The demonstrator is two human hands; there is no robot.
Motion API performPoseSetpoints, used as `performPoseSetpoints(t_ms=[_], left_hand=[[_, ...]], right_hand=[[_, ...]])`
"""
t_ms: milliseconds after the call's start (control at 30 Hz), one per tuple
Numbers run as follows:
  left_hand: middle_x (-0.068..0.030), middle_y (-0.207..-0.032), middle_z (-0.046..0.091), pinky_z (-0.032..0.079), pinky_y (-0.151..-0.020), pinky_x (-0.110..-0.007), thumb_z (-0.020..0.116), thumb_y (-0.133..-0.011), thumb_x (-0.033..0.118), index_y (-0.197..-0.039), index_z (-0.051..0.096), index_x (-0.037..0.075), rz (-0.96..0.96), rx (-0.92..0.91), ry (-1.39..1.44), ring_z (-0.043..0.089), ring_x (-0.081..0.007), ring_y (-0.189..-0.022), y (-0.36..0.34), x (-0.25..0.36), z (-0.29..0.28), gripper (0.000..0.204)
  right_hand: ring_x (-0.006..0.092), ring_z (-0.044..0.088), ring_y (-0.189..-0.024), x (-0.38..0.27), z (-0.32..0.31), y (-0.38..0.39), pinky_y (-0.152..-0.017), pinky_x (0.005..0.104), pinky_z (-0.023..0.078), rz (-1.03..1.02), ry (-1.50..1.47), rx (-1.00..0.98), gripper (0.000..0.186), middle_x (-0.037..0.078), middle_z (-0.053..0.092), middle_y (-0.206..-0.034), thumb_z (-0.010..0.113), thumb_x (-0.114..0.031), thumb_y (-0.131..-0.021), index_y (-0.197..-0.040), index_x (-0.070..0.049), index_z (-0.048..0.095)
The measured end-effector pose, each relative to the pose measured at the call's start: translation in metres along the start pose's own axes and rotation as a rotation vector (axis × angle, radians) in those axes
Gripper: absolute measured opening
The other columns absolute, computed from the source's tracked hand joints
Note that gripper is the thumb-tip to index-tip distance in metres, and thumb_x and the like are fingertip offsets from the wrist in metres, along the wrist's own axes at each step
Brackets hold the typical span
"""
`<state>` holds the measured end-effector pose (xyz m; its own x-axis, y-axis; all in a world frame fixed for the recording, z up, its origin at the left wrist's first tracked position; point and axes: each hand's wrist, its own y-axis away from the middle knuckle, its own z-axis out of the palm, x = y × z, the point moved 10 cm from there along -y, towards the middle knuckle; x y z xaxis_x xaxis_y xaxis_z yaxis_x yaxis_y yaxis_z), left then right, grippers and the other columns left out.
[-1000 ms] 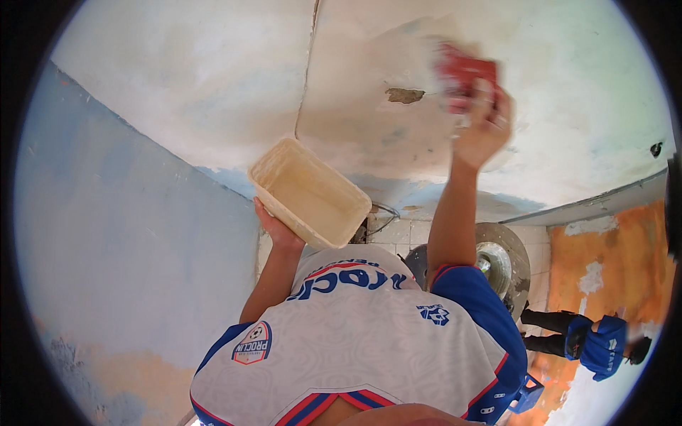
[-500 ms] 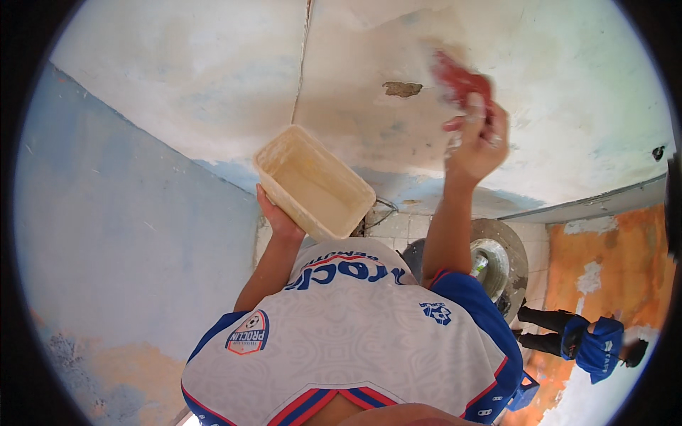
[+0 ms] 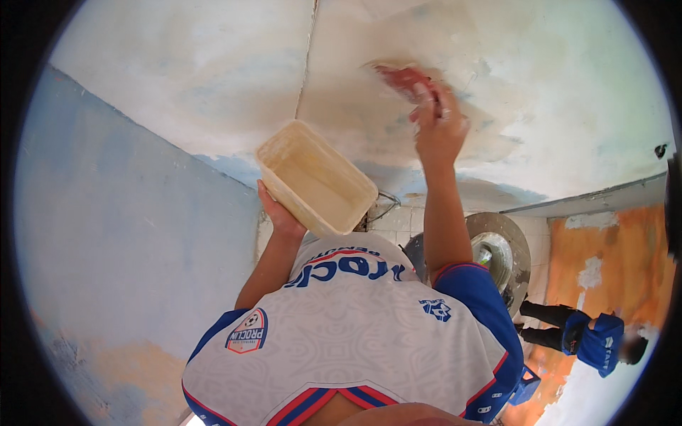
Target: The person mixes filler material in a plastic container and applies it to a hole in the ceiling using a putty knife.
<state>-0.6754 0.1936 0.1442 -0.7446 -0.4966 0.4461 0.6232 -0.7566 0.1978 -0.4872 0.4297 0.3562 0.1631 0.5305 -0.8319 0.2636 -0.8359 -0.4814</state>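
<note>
My left hand [image 3: 279,211] grips the lower left side of a cream rectangular plastic tub [image 3: 284,193], tilted so its inside shows. Pale residue coats the tub's walls, and the bottom looks creamy white. Raised ahead, my right hand [image 3: 442,128] is closed around a red flat scraper [image 3: 403,79], smeared by motion, at the patchy white and beige wall [image 3: 355,42]. Whitish smears mark the fingers. The scraper and hand cover part of the wall; whether its blade touches the surface cannot be made out.
A blue-grey wall [image 3: 135,192] stands on the left, meeting the patchy wall at a corner. At right are a round grey basin-like object [image 3: 518,248], an orange wall [image 3: 604,255] with white patches, a blue crate [image 3: 524,387] and a person in blue [image 3: 598,344].
My right hand has swept left and slightly down with the scraper. The brown chipped spot on the wall no longer shows where the scraper is now. The tub has barely shifted.
</note>
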Motion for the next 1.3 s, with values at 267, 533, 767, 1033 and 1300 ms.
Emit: performPoseSetpoints(t_ms=[267,533,767,1033,1300], left_hand=[[-0.0080,-0.158,0.044,0.041,-0.116,-0.048,0.021,-0.103,0.070,-0.157,0.036,0.018,-0.005,-0.006,0.002,0.045,-0.0309,-0.143,-0.004,0.004,-0.006,0.077],[-0.0078,-0.156,0.045,0.042,-0.115,-0.048,0.024,-0.102,0.070,-0.157,0.037,0.018,-0.035,0.073,0.009,0.046,-0.0310,-0.141,0.003,0.006,0.006,0.076],[-0.0079,-0.156,0.046,0.042,-0.115,-0.048,0.027,-0.102,0.070,-0.156,0.038,0.018,-0.088,0.059,-0.041,0.046,-0.0312,-0.141,-0.003,0.005,0.008,0.076],[-0.0077,-0.155,0.047,0.042,-0.115,-0.050,0.029,-0.102,0.068,-0.156,0.038,0.018,-0.175,0.021,0.016,0.047,-0.0318,-0.140,-0.014,0.002,0.004,0.075],[-0.0068,-0.155,0.047,0.043,-0.114,-0.046,0.028,-0.103,0.068,-0.155,0.040,0.018,-0.130,0.041,0.003,0.047,-0.0295,-0.140,-0.015,0.017,-0.009,0.073]], right_hand=[[0.0089,0.062,-0.057,0.008,-0.031,0.006,-0.052,0.0248,0.047,0.098,-0.230,0.101,0.021,0.007,0.072,-0.085,0.068,-0.018,-0.100,-0.107,0.001,0.067],[0.0117,0.064,-0.060,0.025,-0.091,0.009,-0.051,0.0265,0.052,0.049,-0.492,0.397,0.024,0.015,0.070,-0.099,0.057,-0.018,-0.106,-0.111,0.005,0.061],[0.0120,0.065,-0.062,0.054,-0.076,0.001,-0.050,0.0255,0.054,0.133,-0.412,0.302,0.022,0.011,0.070,-0.086,0.058,-0.023,-0.106,-0.112,-0.001,0.060],[0.0139,0.070,-0.069,0.032,-0.012,0.013,-0.045,0.0245,0.052,0.155,-0.421,0.111,0.024,0.010,0.071,-0.088,0.061,-0.023,-0.105,-0.115,-0.001,0.061],[0.0127,0.066,-0.059,0.019,-0.072,0.026,-0.046,0.0244,0.050,0.191,-0.280,0.261,0.028,0.009,0.071,-0.085,0.063,-0.025,-0.104,-0.112,0.002,0.061]])
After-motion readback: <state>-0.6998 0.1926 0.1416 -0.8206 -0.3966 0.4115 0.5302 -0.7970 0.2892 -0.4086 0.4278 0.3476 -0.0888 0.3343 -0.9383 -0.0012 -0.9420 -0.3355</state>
